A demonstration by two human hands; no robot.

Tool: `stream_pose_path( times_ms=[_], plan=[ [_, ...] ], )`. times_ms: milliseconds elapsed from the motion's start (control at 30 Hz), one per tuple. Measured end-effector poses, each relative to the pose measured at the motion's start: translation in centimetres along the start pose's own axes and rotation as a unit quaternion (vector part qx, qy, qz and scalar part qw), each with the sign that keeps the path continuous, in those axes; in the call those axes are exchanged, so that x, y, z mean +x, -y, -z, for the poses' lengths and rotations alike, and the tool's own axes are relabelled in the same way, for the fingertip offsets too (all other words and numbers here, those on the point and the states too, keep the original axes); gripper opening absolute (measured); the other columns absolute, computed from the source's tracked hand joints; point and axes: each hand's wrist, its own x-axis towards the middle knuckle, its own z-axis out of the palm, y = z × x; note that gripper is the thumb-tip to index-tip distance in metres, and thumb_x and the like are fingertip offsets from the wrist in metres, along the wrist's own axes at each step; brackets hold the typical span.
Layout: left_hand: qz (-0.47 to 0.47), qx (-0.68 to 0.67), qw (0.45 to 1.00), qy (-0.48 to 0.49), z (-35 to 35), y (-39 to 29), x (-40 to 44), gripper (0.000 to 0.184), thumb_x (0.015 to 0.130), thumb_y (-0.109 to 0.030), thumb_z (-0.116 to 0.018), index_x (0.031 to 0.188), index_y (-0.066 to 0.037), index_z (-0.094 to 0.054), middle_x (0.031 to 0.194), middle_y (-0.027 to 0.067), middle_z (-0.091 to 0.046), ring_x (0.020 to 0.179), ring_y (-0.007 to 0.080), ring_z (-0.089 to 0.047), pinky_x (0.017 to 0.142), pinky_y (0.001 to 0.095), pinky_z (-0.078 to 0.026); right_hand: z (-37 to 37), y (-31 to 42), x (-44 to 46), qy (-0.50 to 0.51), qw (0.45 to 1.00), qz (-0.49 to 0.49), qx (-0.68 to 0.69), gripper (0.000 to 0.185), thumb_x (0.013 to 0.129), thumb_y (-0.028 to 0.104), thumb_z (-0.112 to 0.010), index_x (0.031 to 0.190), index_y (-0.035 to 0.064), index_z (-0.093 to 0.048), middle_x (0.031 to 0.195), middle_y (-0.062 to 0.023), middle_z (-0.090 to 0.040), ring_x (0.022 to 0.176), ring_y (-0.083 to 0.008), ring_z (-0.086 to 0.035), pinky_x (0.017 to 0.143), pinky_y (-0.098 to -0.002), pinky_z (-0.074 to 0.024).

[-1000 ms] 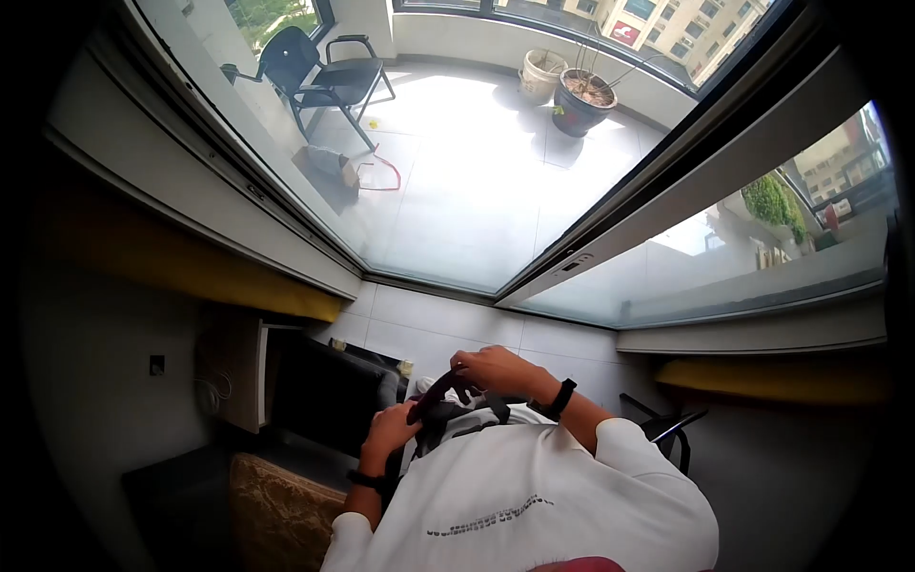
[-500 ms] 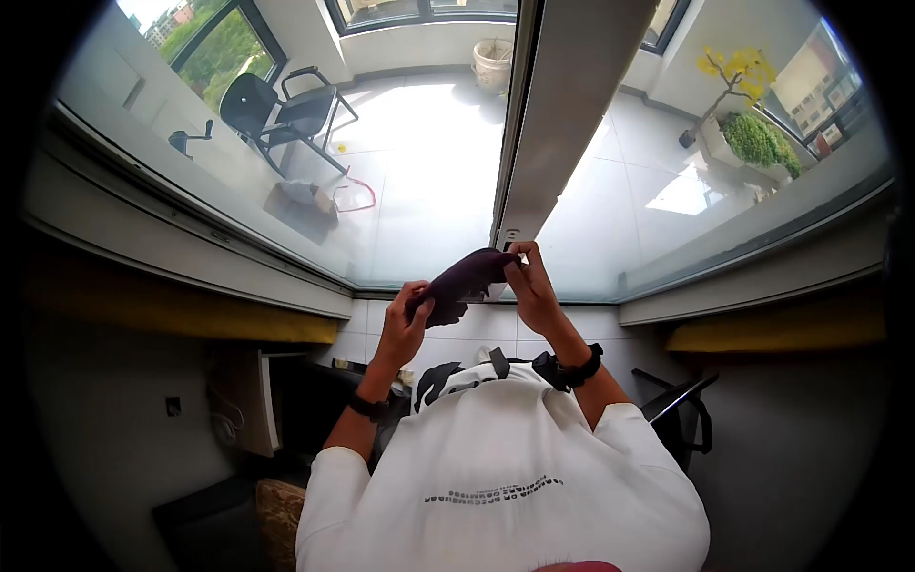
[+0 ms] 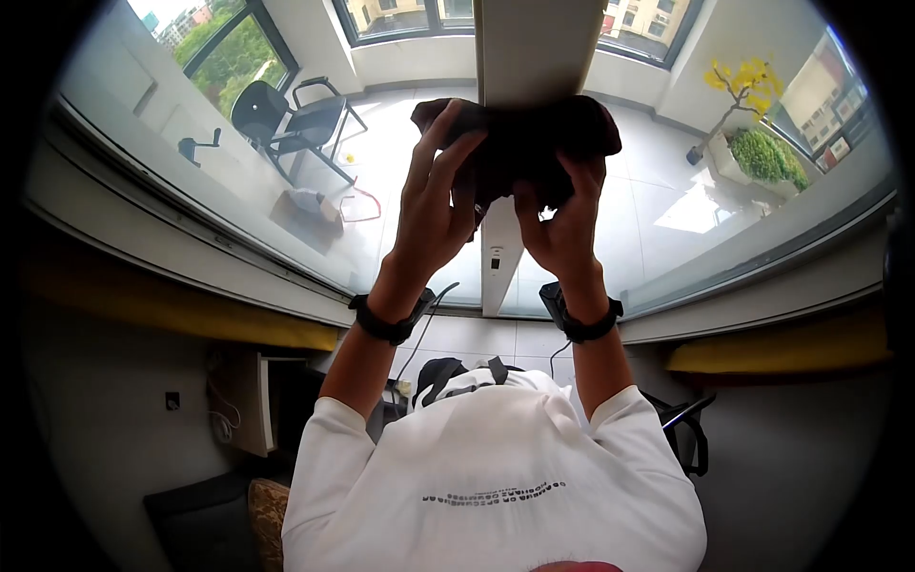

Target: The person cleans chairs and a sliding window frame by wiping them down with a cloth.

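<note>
Person in a white shirt (image 3: 496,477), both arms held up toward the pale door post (image 3: 499,272). Black wristbands (image 3: 384,327) sit on the near side, one left of the post, one right; a thin cable (image 3: 419,336) runs beside the left one. The left hand (image 3: 434,210), just left of the post, has its fingers spread over the near face of a dark cloth (image 3: 534,143) and clamped on it. The right hand (image 3: 567,229), just right of the post, has thumb and fingers closed on the cloth's lower part, some tips lost in folds. Cloth is bunched in front of the post; contact with it, can't tell.

Risks: a loosened left grip could let the cloth sag or drop; spreading the arms could snag the cable.

Containers: near side, left of the post, open cabinet (image 3: 248,410), inside too dark to read. Beyond the post, left, box-like thing (image 3: 303,214) by a black chair (image 3: 315,121), contents unclear. Beyond, right, white planter (image 3: 734,170) holding a green plant (image 3: 765,157).
</note>
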Motion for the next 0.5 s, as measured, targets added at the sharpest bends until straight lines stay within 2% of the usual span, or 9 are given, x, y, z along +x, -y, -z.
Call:
stream_pose_path(
  times_ms=[33,67,133,267,333,367,400,467,500],
  plan=[
    [0.019,-0.018,1.0,0.011,-0.9,0.7,0.0,0.05,0.085,0.01,-0.055,0.131,-0.007,-0.045,0.144,0.0224,-0.041,0.131,0.0392,-0.044,0.106,0.0433,-0.043,-0.6,-0.3,-0.4,0.025,0.997,0.007,-0.068,0.063,0.078,0.01,-0.071,0.134,0.0043,-0.04,0.133,-0.0278,-0.04,0.123,-0.0441,-0.041,0.101,-0.0513,-0.0367],
    [0.015,-0.062,0.998,0.002,-2.2,1.8,-0.7,0.056,0.083,0.014,-0.053,0.133,-0.007,-0.037,0.144,0.0245,-0.04,0.132,0.0413,-0.042,0.105,0.043,-0.045,-1.0,-0.4,-0.5,0.006,0.994,0.0,-0.113,0.054,0.075,0.013,-0.071,0.124,0.0079,-0.051,0.122,-0.0241,-0.049,0.108,-0.0435,-0.052,0.089,-0.0507,-0.0469],
    [-0.009,-0.064,0.998,0.008,-3.6,3.2,-2.7,0.061,0.081,0.016,-0.053,0.133,-0.007,-0.031,0.144,0.0264,-0.039,0.133,0.041,-0.042,0.104,0.043,-0.046,-1.6,-1.4,-2.8,0.023,0.99,-0.01,-0.139,0.044,0.073,0.016,-0.073,0.115,0.0099,-0.06,0.123,-0.0223,-0.051,0.108,-0.0421,-0.053,0.086,-0.0505,-0.049],
    [0.057,-0.077,0.995,0.034,-5.8,3.8,-8.3,0.059,0.081,0.016,-0.054,0.131,-0.005,-0.03,0.142,0.0281,-0.041,0.127,0.0419,-0.048,0.102,0.044,-0.047,-1.9,-3.0,-7.6,0.05,0.986,0.004,-0.16,0.04,0.073,0.019,-0.073,0.11,0.013,-0.063,0.119,-0.0192,-0.053,0.105,-0.0393,-0.055,0.083,-0.0485,-0.0511],
    [0.077,-0.081,0.994,0.02,-6.0,2.6,-9.8,0.051,0.084,0.011,-0.059,0.126,-0.003,-0.034,0.141,0.0255,-0.044,0.125,0.0393,-0.052,0.097,0.0412,-0.052,-2.0,-3.1,-10.3,0.079,0.987,-0.027,-0.134,0.039,0.072,0.019,-0.075,0.11,0.0154,-0.063,0.116,-0.0164,-0.053,0.103,-0.0371,-0.055,0.081,-0.0467,-0.0523],
    [0.128,-0.106,0.986,0.029,-6.3,2.2,-11.0,0.049,0.086,0.01,-0.059,0.126,-0.004,-0.034,0.141,0.0244,-0.044,0.12,0.0348,-0.057,0.092,0.0378,-0.056,-1.8,-2.8,-11.5,0.102,0.987,-0.039,-0.121,0.049,0.072,0.013,-0.077,0.114,0.0096,-0.053,0.115,-0.0189,-0.052,0.102,-0.0385,-0.055,0.079,-0.0467,-0.0487],
    [0.179,-0.154,0.971,0.035,-6.7,2.3,-12.6,0.048,0.086,0.009,-0.06,0.126,-0.003,-0.036,0.139,0.0229,-0.047,0.113,0.031,-0.062,0.088,0.0356,-0.057,-1.9,-3.1,-13.4,0.121,0.985,-0.059,-0.112,0.048,0.072,0.012,-0.077,0.114,0.0087,-0.055,0.116,-0.0184,-0.052,0.104,-0.0382,-0.054,0.083,-0.0466,-0.0477],
    [0.259,-0.145,0.953,0.063,-6.5,2.0,-14.1,0.049,0.082,0.018,-0.057,0.123,-0.003,-0.043,0.125,0.0179,-0.055,0.09,0.021,-0.064,0.074,0.0301,-0.054,-1.6,-2.7,-15.2,0.141,0.98,-0.051,-0.13,0.053,0.072,0.012,-0.077,0.12,0.0081,-0.054,0.117,-0.0186,-0.052,0.106,-0.0387,-0.052,0.086,-0.0477,-0.0461],
    [0.285,-0.142,0.947,0.041,-6.5,1.9,-14.2,0.042,0.081,0.017,-0.058,0.117,-0.003,-0.051,0.115,0.0149,-0.055,0.087,0.0204,-0.061,0.072,0.03,-0.051,-1.5,-2.6,-15.2,0.141,0.98,-0.049,-0.129,0.053,0.072,0.012,-0.077,0.12,0.0081,-0.054,0.117,-0.0186,-0.052,0.106,-0.0387,-0.052,0.086,-0.0477,-0.0461]
  ],
)
